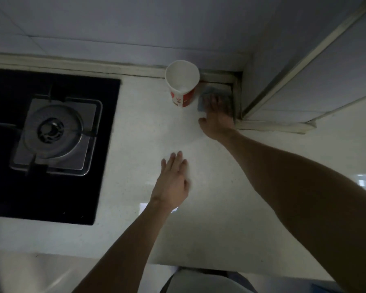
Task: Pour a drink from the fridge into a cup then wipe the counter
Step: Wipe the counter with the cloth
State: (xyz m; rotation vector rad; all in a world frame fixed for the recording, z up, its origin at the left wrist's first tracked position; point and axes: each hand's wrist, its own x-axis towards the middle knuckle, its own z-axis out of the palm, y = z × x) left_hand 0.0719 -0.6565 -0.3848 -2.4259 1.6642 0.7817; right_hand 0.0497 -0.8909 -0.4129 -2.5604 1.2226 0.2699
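A red and white paper cup (182, 85) stands upright near the back edge of the white counter (148, 127). Just right of it, in the counter's back corner, lies a blue-grey cloth (207, 94). My right hand (217, 116) reaches into that corner and presses flat on the cloth with its fingers spread; the fingers cover most of it. My left hand (173, 180) rests palm down on the counter in the middle, fingers straight, holding nothing. The cup's inside looks pale; whether it holds liquid is unclear.
A black glass gas hob (51, 144) with one burner fills the counter's left side. A tiled wall runs behind, and a tiled pillar (304, 70) juts out at the right, forming the corner. The counter's front edge is near my body.
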